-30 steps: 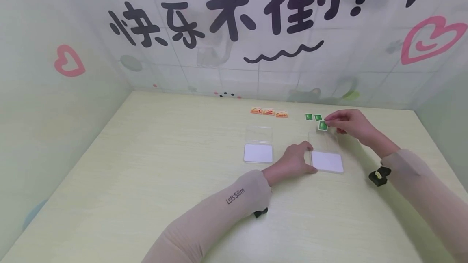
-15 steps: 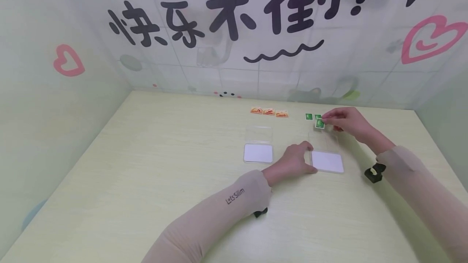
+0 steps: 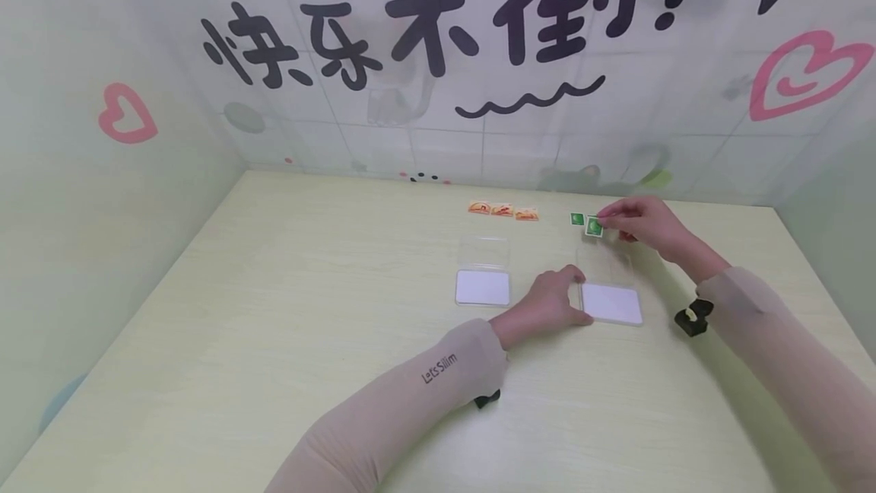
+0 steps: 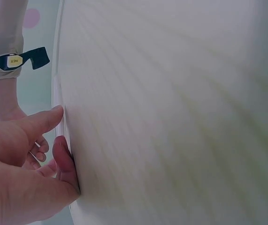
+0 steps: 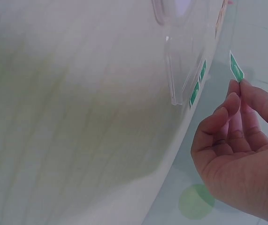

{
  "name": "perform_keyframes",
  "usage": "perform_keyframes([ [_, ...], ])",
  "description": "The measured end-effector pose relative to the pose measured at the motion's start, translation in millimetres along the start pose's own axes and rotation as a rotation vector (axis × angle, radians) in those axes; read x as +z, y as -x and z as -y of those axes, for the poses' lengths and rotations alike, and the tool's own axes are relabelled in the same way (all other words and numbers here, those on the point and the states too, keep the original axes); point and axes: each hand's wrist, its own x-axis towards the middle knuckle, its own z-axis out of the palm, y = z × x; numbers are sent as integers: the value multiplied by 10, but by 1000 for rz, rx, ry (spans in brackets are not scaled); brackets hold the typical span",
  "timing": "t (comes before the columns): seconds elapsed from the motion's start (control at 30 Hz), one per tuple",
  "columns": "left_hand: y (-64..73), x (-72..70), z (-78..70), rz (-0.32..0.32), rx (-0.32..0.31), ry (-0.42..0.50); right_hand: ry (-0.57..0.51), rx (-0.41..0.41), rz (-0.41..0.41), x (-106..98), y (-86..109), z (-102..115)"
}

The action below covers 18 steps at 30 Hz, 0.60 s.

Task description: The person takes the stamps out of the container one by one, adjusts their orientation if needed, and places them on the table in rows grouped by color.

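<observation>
My right hand (image 3: 646, 225) pinches a small green card with a white border (image 3: 594, 227) between thumb and fingertip, raised above the table in the right wrist view. Two like green cards lie flat there; in the head view one green card (image 3: 578, 219) shows and the held card hides the other. My left hand (image 3: 544, 301) spans the left side of an opened clear plastic case (image 3: 611, 304), thumb at its near corner and a finger by the hinge. White material fills the case's near half, and its clear lid (image 3: 605, 266) lies folded back toward the green cards.
Left of my left hand, a second opened clear case (image 3: 482, 287) holds white material too. Behind it lie three orange-and-white cards (image 3: 503, 210) in a row. A wall printed with large black characters (image 3: 424, 29) rises along the table's (image 3: 274, 287) back edge.
My right hand has moved left and slightly farther back with the green card, which now covers one of the cards lying behind it. My left hand and both cases stay put.
</observation>
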Motion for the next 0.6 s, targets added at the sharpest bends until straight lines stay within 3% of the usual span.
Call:
perform_keyframes([
  [0.6, -6, -2, -3, 12, -10, 15, -22, -17, 0, -14, -117, 36],
])
